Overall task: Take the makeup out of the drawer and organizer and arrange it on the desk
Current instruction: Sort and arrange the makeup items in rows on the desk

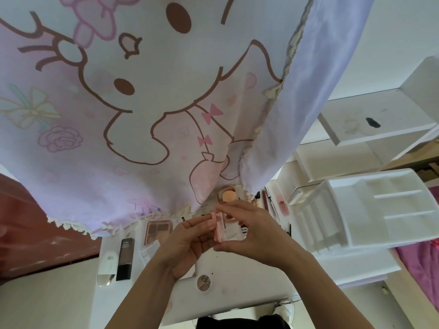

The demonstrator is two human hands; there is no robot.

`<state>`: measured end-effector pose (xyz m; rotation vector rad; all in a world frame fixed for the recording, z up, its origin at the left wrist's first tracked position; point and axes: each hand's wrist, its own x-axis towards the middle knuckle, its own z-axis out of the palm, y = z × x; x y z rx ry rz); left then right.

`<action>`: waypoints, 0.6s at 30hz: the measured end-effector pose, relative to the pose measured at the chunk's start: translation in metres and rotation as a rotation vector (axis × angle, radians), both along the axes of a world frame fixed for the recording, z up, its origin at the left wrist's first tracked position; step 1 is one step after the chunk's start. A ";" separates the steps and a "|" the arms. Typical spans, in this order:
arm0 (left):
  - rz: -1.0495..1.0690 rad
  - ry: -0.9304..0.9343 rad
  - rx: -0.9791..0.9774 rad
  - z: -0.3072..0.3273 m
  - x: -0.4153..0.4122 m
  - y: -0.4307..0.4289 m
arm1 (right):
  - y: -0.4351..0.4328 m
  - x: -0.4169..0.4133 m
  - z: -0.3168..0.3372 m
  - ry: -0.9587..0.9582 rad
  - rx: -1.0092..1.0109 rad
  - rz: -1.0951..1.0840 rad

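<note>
In the head view, a small pink rectangular plastic case (pixel 219 227) is being pinched by the right hand (pixel 251 231) and gripped by the curled fingers of the left hand (pixel 190 241). It is being held above the smooth white desk (pixel 237 295), at one o'clock from a round glossy compact (pixel 203 282).

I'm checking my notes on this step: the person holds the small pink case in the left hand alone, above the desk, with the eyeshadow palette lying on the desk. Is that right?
Not quite: it is held in both hands, not the left alone. The head view shows the left hand and the right hand both gripping the small pink case above the desk. The eyeshadow palette does lie on the desk.
</note>
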<state>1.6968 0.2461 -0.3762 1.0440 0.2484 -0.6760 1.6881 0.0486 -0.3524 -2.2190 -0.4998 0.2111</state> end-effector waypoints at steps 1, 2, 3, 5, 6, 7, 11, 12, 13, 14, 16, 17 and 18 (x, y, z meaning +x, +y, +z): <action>-0.003 -0.001 0.000 0.000 0.000 0.000 | 0.000 0.000 0.001 -0.017 0.000 0.002; -0.006 -0.002 0.002 0.001 0.000 0.001 | 0.001 0.000 0.002 -0.035 0.003 0.008; -0.012 -0.007 0.008 0.002 0.000 0.002 | 0.001 0.000 0.002 -0.054 0.011 0.016; -0.001 -0.007 0.008 0.003 0.001 0.005 | 0.000 0.001 0.004 -0.068 0.037 0.032; 0.010 -0.001 0.001 0.003 0.001 0.006 | 0.000 0.002 0.004 -0.060 0.046 0.039; 0.019 0.002 -0.010 0.002 0.001 0.007 | -0.001 0.003 0.004 -0.044 0.045 0.050; 0.005 -0.020 -0.021 0.002 0.001 0.010 | -0.006 0.005 0.007 0.015 0.062 0.087; 0.010 -0.012 -0.021 0.001 0.001 0.011 | -0.007 0.005 0.009 0.025 0.092 0.075; 0.020 -0.002 -0.023 0.000 0.001 0.012 | -0.008 0.006 0.010 0.028 0.120 0.050; 0.032 0.016 -0.026 -0.001 0.001 0.012 | -0.010 0.007 0.010 0.032 0.144 0.013; 0.036 0.041 -0.020 -0.002 0.001 0.013 | -0.012 0.009 0.007 0.035 0.179 -0.094; 0.033 0.047 0.004 -0.003 0.001 0.013 | -0.013 0.010 0.003 0.035 0.195 -0.153; 0.023 0.050 0.029 -0.003 0.000 0.011 | -0.013 0.010 -0.001 0.039 0.212 -0.202</action>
